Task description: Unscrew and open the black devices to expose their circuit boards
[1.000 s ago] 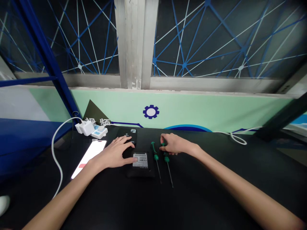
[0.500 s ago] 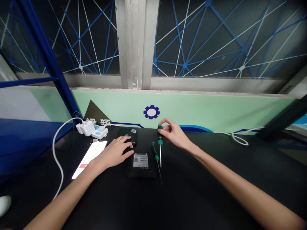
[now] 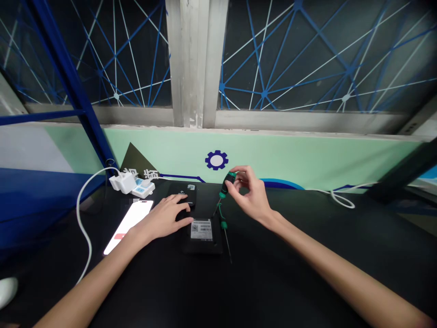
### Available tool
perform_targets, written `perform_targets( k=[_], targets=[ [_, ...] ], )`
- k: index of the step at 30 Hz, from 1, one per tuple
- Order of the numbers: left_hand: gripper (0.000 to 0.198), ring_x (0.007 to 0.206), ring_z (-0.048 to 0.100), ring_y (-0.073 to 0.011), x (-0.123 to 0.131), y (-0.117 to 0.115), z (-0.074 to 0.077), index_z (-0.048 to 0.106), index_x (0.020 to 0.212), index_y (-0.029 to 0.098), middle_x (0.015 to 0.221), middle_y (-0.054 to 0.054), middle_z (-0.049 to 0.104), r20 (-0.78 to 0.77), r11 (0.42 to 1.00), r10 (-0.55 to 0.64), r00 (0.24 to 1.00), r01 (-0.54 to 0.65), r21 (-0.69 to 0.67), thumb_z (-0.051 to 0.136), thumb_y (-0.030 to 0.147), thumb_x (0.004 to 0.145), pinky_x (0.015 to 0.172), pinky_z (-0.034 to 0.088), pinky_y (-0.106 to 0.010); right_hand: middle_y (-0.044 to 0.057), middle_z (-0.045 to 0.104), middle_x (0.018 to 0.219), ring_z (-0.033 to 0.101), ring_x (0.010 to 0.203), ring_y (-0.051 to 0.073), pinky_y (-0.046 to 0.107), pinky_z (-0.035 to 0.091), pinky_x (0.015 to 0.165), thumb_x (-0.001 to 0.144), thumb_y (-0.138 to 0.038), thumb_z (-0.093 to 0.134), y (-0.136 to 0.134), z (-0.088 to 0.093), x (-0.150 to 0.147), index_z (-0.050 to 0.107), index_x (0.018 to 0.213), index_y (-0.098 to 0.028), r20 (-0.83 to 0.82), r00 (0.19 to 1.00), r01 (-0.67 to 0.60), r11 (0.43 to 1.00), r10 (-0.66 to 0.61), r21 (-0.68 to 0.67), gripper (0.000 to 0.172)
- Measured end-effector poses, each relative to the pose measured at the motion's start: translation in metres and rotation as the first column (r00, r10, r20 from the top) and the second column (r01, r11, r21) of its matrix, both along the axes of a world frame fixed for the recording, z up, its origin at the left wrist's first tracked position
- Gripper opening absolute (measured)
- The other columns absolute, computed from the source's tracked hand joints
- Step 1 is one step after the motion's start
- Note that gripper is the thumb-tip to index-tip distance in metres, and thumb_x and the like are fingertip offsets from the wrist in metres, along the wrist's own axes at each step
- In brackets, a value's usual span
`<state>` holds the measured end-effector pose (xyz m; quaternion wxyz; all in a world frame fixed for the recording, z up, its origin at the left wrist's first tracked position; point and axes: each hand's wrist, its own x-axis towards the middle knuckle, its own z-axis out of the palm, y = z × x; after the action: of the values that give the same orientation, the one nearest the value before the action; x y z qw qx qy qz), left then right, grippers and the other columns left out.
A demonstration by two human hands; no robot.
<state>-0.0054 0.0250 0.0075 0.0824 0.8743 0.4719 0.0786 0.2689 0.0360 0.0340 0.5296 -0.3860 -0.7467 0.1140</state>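
My right hand (image 3: 251, 193) grips a green and black screwdriver (image 3: 228, 184) by its handle. The screwdriver tilts, its shaft pointing down and left toward the top right corner of a black drive-like device (image 3: 202, 246) with a white printed label. Whether the tip touches the device I cannot tell. A second, thinner green screwdriver (image 3: 223, 224) lies along the device's right side. My left hand (image 3: 170, 213) lies flat with fingers spread, its thumb at the device's top left edge. Its other fingers rest on a second black box (image 3: 191, 193) behind.
To the left lies a phone (image 3: 129, 225) with a bright screen. Behind it stand a white plug and power strip (image 3: 131, 183), with a white cable (image 3: 79, 214) curving forward. Another white cable (image 3: 341, 199) lies at the back right. A white rounded object (image 3: 7, 291) sits at the left edge.
My right hand has tipped the screwdriver from upright to slanted, swinging its tip left from the table to the device's top right corner. My left hand has hardly moved.
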Motion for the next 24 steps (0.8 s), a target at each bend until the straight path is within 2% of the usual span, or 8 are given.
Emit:
perform_targets(
  k=[4,7,11,13,16,24],
  targets=[
    [0.044,0.137,0.041,-0.0345,0.002,0.000,0.002,0.065,0.113,0.028,0.152,-0.007,0.043,-0.004,1.000,0.001,1.000,-0.001,0.002,0.044,0.062,0.095,0.105,0.040,-0.054,-0.005,0.051,0.068,0.052,0.055,0.012,0.028,0.046,0.057,0.087,-0.022,0.062,-0.002,-0.003,-0.001,0.050,0.110,-0.024,0.024,0.998,-0.057,0.997,0.056,0.061,0.026],
    [0.044,0.136,0.042,-0.0342,0.002,0.000,0.001,0.066,0.112,0.028,0.151,-0.008,0.044,-0.006,1.000,-0.009,1.000,0.009,0.016,0.043,0.062,0.095,0.104,0.041,-0.053,-0.005,0.052,0.070,0.052,0.055,0.011,0.028,0.047,0.060,0.087,-0.021,0.062,-0.005,-0.005,-0.004,0.051,0.114,-0.024,0.007,0.991,-0.131,0.990,0.131,0.051,0.030],
    [0.047,0.136,0.043,-0.0340,0.000,0.002,-0.002,0.065,0.113,0.027,0.149,-0.010,0.046,-0.014,0.999,-0.022,1.000,0.022,0.043,0.041,0.062,0.095,0.102,0.042,-0.051,-0.003,0.056,0.077,0.052,0.055,0.010,0.027,0.047,0.057,0.086,-0.024,0.063,-0.009,-0.010,-0.011,0.053,0.114,-0.021,-0.052,0.974,-0.223,0.973,0.220,-0.058,0.030],
    [0.048,0.136,0.043,-0.0339,-0.001,0.003,-0.004,0.065,0.114,0.027,0.149,-0.010,0.046,-0.011,0.998,-0.026,1.000,0.026,0.056,0.040,0.063,0.095,0.103,0.042,-0.050,-0.005,0.054,0.068,0.050,0.052,0.010,0.025,0.046,0.055,0.086,-0.028,0.065,-0.010,-0.015,-0.015,0.054,0.104,-0.020,-0.062,0.967,-0.255,0.958,0.248,-0.129,0.022],
    [0.047,0.135,0.043,-0.0338,-0.001,0.002,-0.003,0.065,0.114,0.027,0.149,-0.010,0.046,-0.007,0.999,-0.024,1.000,0.024,0.045,0.041,0.062,0.095,0.103,0.042,-0.051,-0.006,0.050,0.061,0.047,0.049,0.009,0.023,0.043,0.050,0.085,-0.036,0.068,-0.009,-0.026,-0.020,0.054,0.093,-0.020,-0.100,0.959,-0.282,0.928,0.265,-0.245,0.022],
    [0.045,0.139,0.040,-0.0339,0.002,0.000,-0.001,0.066,0.115,0.027,0.151,-0.010,0.044,-0.008,1.000,0.001,1.000,-0.001,0.019,0.043,0.061,0.095,0.107,0.038,-0.053,-0.003,0.056,0.064,0.054,0.053,0.011,0.024,0.048,0.052,0.077,-0.040,0.078,-0.006,-0.050,-0.024,0.056,0.080,-0.019,-0.201,0.940,-0.328,0.888,0.274,-0.323,0.030]
  ],
)
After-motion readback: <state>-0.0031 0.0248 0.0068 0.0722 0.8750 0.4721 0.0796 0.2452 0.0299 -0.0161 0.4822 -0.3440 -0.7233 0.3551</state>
